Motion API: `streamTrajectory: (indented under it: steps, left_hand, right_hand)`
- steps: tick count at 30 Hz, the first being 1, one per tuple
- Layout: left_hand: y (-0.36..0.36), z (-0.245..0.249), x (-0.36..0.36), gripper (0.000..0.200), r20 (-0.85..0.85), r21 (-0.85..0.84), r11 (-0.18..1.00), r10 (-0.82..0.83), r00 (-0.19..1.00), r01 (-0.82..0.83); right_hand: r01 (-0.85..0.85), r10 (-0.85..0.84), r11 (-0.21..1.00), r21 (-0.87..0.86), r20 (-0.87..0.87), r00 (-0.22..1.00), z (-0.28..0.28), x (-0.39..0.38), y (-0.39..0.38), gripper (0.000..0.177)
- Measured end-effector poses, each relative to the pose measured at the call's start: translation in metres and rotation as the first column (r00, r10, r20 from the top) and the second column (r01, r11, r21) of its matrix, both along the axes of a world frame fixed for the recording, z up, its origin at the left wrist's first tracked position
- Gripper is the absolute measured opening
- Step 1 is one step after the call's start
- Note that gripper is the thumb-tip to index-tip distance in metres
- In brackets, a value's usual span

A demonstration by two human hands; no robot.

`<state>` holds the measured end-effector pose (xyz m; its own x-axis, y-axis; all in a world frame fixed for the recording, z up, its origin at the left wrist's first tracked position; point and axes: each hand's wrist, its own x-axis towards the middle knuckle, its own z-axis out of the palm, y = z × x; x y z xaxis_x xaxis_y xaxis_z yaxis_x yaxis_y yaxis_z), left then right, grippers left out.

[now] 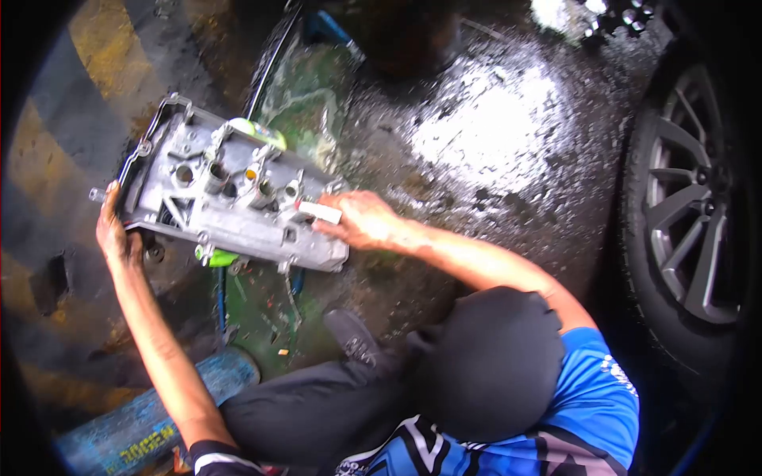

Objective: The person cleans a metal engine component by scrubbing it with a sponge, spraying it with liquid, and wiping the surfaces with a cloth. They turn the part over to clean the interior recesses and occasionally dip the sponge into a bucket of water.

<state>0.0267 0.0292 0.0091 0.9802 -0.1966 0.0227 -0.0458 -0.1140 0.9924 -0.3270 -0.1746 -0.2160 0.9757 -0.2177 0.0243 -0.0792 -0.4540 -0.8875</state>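
Observation:
A grey cast-metal engine valve cover (pixel 230 190), with several round openings and a dark rim along its left end, is held tilted over the floor. My left hand (pixel 115 230) grips its lower left corner, thumb and fingers around the rim. At its right end is my right hand (pixel 361 220), fingers closed on a short white piece (pixel 320 212) with a bit of red at its tip. That piece lies close over the cover's surface. Bright green items (pixel 216 257) show from beneath the cover's lower edge.
A car wheel (pixel 689 198) stands at the right. The dark floor (pixel 492 119) is wet and shiny. A worn blue cylinder (pixel 202 385) lies at the lower left, near a dark shoe (pixel 351 333). A black-capped head (pixel 496 361) fills part of the lower view.

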Motion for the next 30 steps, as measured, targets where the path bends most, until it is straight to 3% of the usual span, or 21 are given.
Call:
streamTrajectory:
  steps: [2,4,6,8,9,12,14,15,18,19,20,22,23,24,25,27,28,30]
  left_hand:
    - [0.0,-0.002,-0.008,0.036,0.128,0.121,0.993,-0.029,0.991,0.013]
    - [0.005,-0.004,-0.004,0.038,0.184,0.209,0.978,-0.057,0.981,0.017]
    - [-0.002,-0.004,-0.013,0.04,0.141,0.202,0.979,-0.003,0.99,-0.026]
    - [0.019,-0.018,0.019,0.041,0.198,0.213,0.975,-0.099,0.975,0.055]
    - [0.067,-0.034,0.087,0.042,0.409,0.603,0.791,-0.422,0.809,0.108]
    - [0.029,-0.025,0.029,0.045,0.236,0.305,0.95,-0.144,0.961,0.067]
    - [0.03,-0.029,0.031,0.044,0.224,0.278,0.958,-0.131,0.966,0.065]
    - [0.031,-0.03,0.033,0.044,0.219,0.269,0.961,-0.122,0.968,0.061]
    - [0.04,-0.032,0.037,0.044,0.339,0.456,0.889,-0.208,0.917,0.033]
    - [0.024,-0.026,0.014,0.046,0.273,0.33,0.944,-0.12,0.954,0.024]
    - [0.016,-0.017,-0.007,0.047,0.257,0.336,0.941,-0.112,0.96,0.02]
    - [0.004,-0.013,-0.023,0.044,0.238,0.26,0.966,-0.074,0.968,0.01]
    - [-0.002,-0.009,-0.038,0.043,0.221,0.239,0.971,-0.042,0.974,-0.013]
    - [-0.007,-0.005,-0.046,0.041,0.196,0.222,0.975,-0.017,0.98,-0.028]
    - [-0.002,-0.007,-0.04,0.043,0.239,0.243,0.97,-0.057,0.969,-0.003]
    - [-0.002,-0.009,-0.041,0.045,0.128,0.157,0.988,-0.012,0.992,-0.008]
    - [-0.006,-0.008,-0.041,0.046,0.073,0.104,0.995,-0.002,0.997,-0.006]
    - [-0.004,-0.009,-0.042,0.047,0.078,0.118,0.993,-0.016,0.997,0.006]
  right_hand:
    - [0.138,-0.138,0.99,-0.016,0.004,0.99,-0.005,0.002,-0.004,0.038]
    - [0.28,-0.274,0.96,-0.029,0.13,0.953,-0.008,0.004,-0.023,0.041]
    - [0.404,-0.367,0.909,-0.105,0.263,0.892,-0.014,0.011,-0.057,0.047]
    - [0.526,-0.427,0.821,-0.222,0.373,0.824,-0.025,0.024,-0.102,0.054]
    - [0.568,-0.473,0.788,-0.238,0.357,0.806,-0.026,0.029,-0.124,0.059]
    - [0.627,-0.565,0.757,-0.186,0.296,0.77,-0.032,0.046,-0.179,0.064]
    - [0.622,-0.554,0.762,-0.182,0.314,0.771,-0.052,0.051,-0.203,0.067]
    - [0.568,-0.525,0.788,-0.236,0.225,0.821,-0.056,0.048,-0.21,0.071]
    - [0.471,-0.467,0.857,-0.21,0.072,0.882,-0.085,0.038,-0.22,0.073]
    - [0.509,-0.518,0.799,-0.32,0.062,0.853,-0.082,0.033,-0.212,0.07]
    - [0.533,-0.563,0.731,-0.425,0.065,0.824,-0.072,0.026,-0.206,0.068]
    - [0.612,-0.558,0.748,-0.256,0.258,0.789,-0.035,0.016,-0.212,0.057]
    - [0.687,-0.484,0.657,-0.31,0.524,0.701,-0.008,0.016,-0.223,0.048]
    - [0.739,-0.366,0.532,-0.413,0.675,0.641,0.036,0.017,-0.231,0.048]
    - [0.738,-0.283,0.462,-0.492,0.707,0.649,0.076,0.024,-0.239,0.056]
    - [0.568,-0.215,0.349,-0.745,0.526,0.823,0.116,0.04,-0.272,0.07]
    - [0.527,-0.204,0.189,-0.829,0.492,0.847,0.107,0.052,-0.293,0.063]
    - [0.229,-0.272,0.353,-0.907,0.135,0.953,0.119,0.053,-0.307,0.043]
